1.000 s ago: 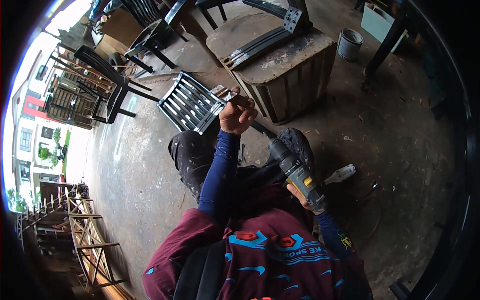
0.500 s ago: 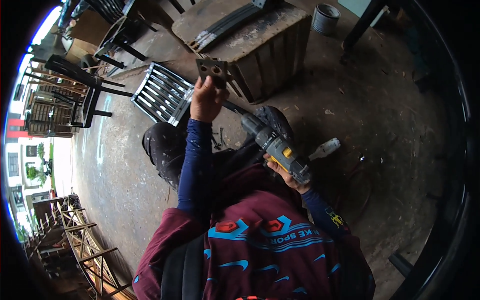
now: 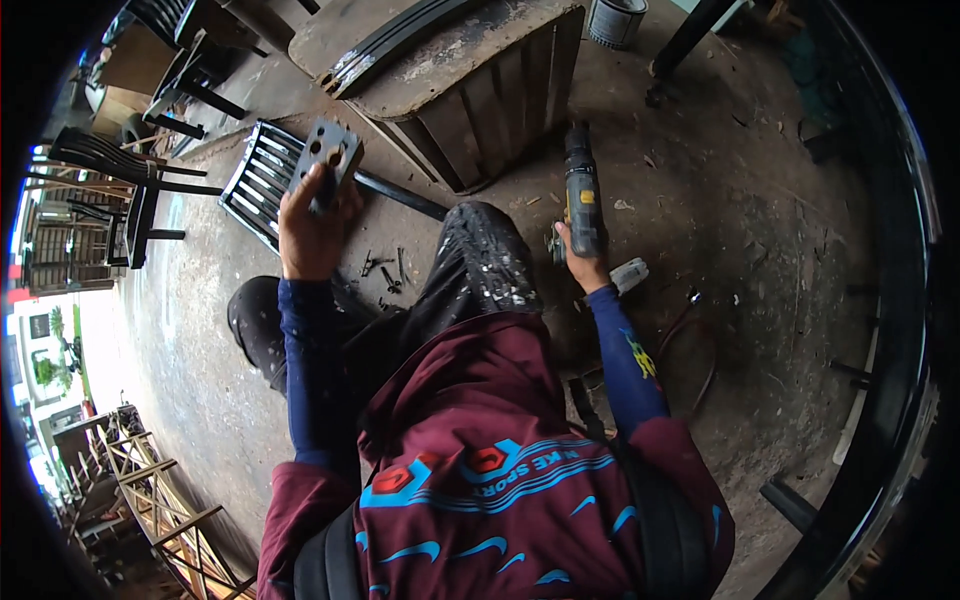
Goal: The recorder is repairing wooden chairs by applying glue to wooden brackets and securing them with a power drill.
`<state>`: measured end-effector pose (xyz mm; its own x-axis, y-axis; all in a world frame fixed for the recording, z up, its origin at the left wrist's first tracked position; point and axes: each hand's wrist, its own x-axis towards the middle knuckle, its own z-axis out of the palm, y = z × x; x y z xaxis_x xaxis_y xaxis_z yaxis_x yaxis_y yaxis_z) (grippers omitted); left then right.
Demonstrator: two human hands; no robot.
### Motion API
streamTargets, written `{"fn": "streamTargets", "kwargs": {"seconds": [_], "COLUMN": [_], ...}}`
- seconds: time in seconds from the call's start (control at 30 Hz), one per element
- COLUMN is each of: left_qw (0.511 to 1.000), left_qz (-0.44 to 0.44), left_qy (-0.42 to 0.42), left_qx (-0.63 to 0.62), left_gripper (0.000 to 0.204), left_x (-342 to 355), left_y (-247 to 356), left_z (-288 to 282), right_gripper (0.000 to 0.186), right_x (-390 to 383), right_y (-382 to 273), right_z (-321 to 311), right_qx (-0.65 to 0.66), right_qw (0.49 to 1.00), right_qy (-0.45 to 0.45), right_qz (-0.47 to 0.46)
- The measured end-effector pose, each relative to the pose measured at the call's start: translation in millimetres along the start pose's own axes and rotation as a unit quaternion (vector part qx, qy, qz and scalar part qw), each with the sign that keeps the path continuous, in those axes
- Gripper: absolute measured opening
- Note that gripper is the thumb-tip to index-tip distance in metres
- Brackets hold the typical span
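Note:
My left hand (image 3: 310, 240) is closed around a dark block (image 3: 340, 150) with several round holes in its face, holding it up ahead of my left knee. Behind the block lies a slatted black-and-white chair part (image 3: 262, 172), and a dark rod (image 3: 400, 194) runs out to the right; whether either joins the block cannot be seen. In my right hand (image 3: 586, 266) is a black and yellow power drill (image 3: 581, 195), gripped at its handle and pointing away from me. The drill and the block are well apart.
A worn wooden cabinet (image 3: 500, 110) lies ahead, with curved dark slats (image 3: 410, 45) on top. Several small dark hardware pieces (image 3: 388, 278) are scattered between my legs. A whitish bottle (image 3: 629, 274) is beside my right hand. A paint can (image 3: 615, 22) and dark chairs (image 3: 140, 185) stand farther off.
The drill has swung right, away from the block, and now points straight ahead. My left hand has shifted left with the block, which has tilted. My view has moved too.

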<state>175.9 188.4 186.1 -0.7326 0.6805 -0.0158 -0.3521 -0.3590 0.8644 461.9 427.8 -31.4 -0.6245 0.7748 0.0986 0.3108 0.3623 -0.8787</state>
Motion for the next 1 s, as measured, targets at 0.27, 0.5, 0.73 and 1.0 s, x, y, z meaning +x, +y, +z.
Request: {"fn": "streamTargets", "kwargs": {"seconds": [0.27,0.5,0.73,1.0], "left_qw": [0.982,0.974,0.966,0.975], "left_qz": [-0.133,-0.158,-0.178,-0.165], "left_qy": [0.092,0.112,0.161,0.116], "left_qx": [0.095,0.115,0.093,0.092], "left_gripper": [0.026,0.023,0.021,0.025], "left_x": [-49,-52,-32,-28], "left_y": [-38,-55,-81,-89], "left_z": [0,1,11,17], "right_gripper": [0.054,0.060,0.046,0.037], "right_x": [9,-47,-61,-70], "right_y": [129,144,138,180], "right_z": [84,91,64,-8], "right_qx": [-0.072,-0.035,0.032,-0.212], "right_qw": [0.970,0.981,0.991,0.970], "right_qy": [0.234,0.172,0.110,-0.023], "right_qz": [-0.002,0.086,0.074,-0.115]}}
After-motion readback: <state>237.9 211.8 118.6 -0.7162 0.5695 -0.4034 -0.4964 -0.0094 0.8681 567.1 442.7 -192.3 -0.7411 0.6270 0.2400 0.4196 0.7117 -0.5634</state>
